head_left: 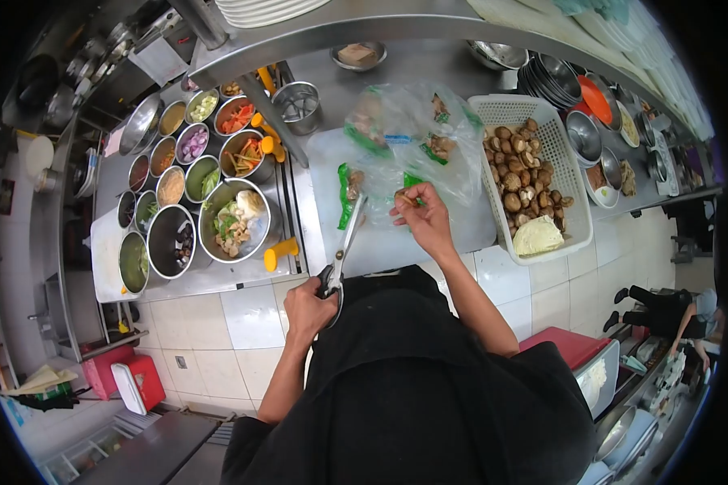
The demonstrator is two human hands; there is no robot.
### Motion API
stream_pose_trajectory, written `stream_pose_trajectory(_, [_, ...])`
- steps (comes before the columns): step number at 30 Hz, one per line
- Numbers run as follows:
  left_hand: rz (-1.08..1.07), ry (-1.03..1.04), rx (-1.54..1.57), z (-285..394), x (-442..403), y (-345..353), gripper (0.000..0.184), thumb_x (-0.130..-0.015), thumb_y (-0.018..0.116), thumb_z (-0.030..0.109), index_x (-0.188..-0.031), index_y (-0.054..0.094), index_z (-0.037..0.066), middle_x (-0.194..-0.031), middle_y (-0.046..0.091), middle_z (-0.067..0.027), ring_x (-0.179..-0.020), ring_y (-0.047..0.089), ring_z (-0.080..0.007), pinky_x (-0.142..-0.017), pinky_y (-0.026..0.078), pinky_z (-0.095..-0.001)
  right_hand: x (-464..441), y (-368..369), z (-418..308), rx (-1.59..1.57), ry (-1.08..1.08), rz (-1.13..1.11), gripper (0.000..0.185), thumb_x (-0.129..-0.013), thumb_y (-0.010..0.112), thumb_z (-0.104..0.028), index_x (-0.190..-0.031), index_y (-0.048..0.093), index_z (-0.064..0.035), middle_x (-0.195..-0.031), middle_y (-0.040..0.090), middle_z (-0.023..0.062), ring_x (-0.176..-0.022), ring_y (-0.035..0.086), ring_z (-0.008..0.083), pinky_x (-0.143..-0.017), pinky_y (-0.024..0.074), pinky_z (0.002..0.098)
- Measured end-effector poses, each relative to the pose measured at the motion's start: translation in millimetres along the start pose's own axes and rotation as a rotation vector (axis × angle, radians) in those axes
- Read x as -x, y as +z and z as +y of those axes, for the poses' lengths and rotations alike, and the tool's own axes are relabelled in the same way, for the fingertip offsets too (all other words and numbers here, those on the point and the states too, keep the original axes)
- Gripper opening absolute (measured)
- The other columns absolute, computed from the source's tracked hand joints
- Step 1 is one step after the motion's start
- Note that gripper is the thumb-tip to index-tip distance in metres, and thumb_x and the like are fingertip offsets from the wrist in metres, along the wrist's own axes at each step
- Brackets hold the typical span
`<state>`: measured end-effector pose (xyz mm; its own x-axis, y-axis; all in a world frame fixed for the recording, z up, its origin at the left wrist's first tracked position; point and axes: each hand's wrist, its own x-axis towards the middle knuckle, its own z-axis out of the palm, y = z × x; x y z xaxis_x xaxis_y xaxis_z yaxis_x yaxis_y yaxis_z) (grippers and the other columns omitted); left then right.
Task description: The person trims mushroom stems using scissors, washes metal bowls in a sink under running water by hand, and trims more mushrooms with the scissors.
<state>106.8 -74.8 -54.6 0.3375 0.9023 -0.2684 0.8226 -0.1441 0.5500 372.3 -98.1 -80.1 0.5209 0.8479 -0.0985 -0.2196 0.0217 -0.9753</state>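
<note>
My left hand (309,309) is wrapped round the dark handles of a pair of scissors (349,236), whose blades point away from me over the white cutting board (461,235). My right hand (425,220) is closed above the board, fingertips pinched on something small and brownish that I cannot make out. Just left of the blade tips lies a green-edged clear packet (351,184) with brown contents. Beyond my right hand, a large clear plastic bag (461,174) is spread out with more green-edged packets (439,148) in it or under it.
To the right stands a white plastic basket (491,212) with brown mushrooms (519,174) and a piece of cabbage (538,235). Several metal pots of cut ingredients, including a large pot (268,212), fill the left counter. A steel shelf (396,29) crosses above. Another person (687,315) is far right.
</note>
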Motion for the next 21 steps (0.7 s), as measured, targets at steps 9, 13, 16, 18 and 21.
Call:
stream_pose_trajectory(9, [0.177, 0.299, -0.058, 21, 4, -20, 0.02, -0.063, 0.071, 0.018, -0.068, 0.058, 0.003, -0.062, 0.06, -0.0142, -0.059, 0.06, -0.0358, -0.055, 0.046, -0.0428, 3, 13, -6, 0.281, -0.194, -0.032, 0.05, -0.079, 0.064, 0.014, -0.123, 0.055, -0.0071, -0.114, 0.06, 0.0063, -0.099, 0.062, 0.0126, -0.079, 0.0533, 0.0256])
stream_pose_trajectory(13, [0.178, 0.293, -0.081, 22, 4, -22, 0.021, -0.063, 0.071, 0.019, -0.068, 0.059, 0.003, -0.063, 0.061, -0.0145, -0.06, 0.061, -0.037, -0.056, 0.047, -0.044, 7, 24, -17, 0.375, -0.339, -0.032, 0.047, -0.076, 0.064, 0.01, -0.12, 0.059, -0.0052, -0.117, 0.062, 0.0097, -0.096, 0.065, 0.0179, -0.082, 0.055, 0.0288])
stream_pose_trajectory(16, [0.185, 0.303, -0.064, 22, 5, -22, 0.02, -0.063, 0.07, 0.018, -0.067, 0.058, 0.002, -0.064, 0.062, -0.0152, -0.062, 0.061, -0.0381, -0.057, 0.047, -0.0444, 13, 31, -28, 0.41, -0.396, -0.046, 0.041, -0.078, 0.063, 0.006, -0.117, 0.061, -0.0043, -0.119, 0.063, 0.0117, -0.092, 0.067, 0.0207, -0.081, 0.0553, 0.0304])
stream_pose_trajectory(18, [0.148, 0.289, -0.065, 19, 5, -21, 0.019, -0.066, 0.07, 0.018, -0.071, 0.061, 0.002, -0.068, 0.064, -0.0166, -0.064, 0.062, -0.0383, -0.058, 0.049, -0.0453, 14, 35, -29, 0.423, -0.397, -0.05, 0.037, -0.081, 0.063, 0.004, -0.117, 0.062, -0.0045, -0.119, 0.063, 0.0111, -0.091, 0.066, 0.0194, -0.08, 0.0545, 0.0297])
stream_pose_trajectory(21, [0.098, 0.263, -0.056, 10, 6, -19, 0.018, -0.067, 0.07, 0.017, -0.071, 0.062, 0.001, -0.066, 0.062, -0.0186, -0.062, 0.062, -0.0394, -0.058, 0.049, -0.0459, 12, 38, -27, 0.47, -0.394, -0.053, 0.03, -0.086, 0.063, 0.001, -0.115, 0.063, -0.0045, -0.115, 0.065, 0.0089, -0.089, 0.065, 0.0161, -0.077, 0.0526, 0.0272])
